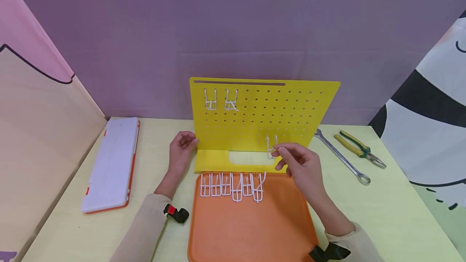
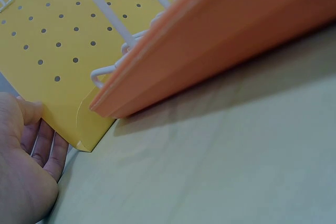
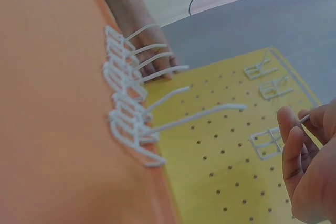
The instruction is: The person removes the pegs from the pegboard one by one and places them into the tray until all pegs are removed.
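A yellow pegboard [image 1: 251,130] stands upright on its flat base behind an orange tray [image 1: 251,229]. At the board's lower left edge, my left hand [image 1: 182,148] holds it, thumb and curled fingers at the rim in the left wrist view. My right hand [image 1: 302,167] pinches a white wire hook [image 1: 268,148] by its prong, close to the lower right of the board's face. Whether that hook touches the board, I cannot tell. Two more white wire hooks [image 1: 210,100] hang in the board's upper left holes.
Several white wire hooks [image 1: 237,189] line the tray's far edge, prongs upward in the right wrist view. Right of the board lie a combination wrench [image 1: 342,157] and yellow-green pliers [image 1: 354,144]. A white case [image 1: 113,161] with red trim lies at the left.
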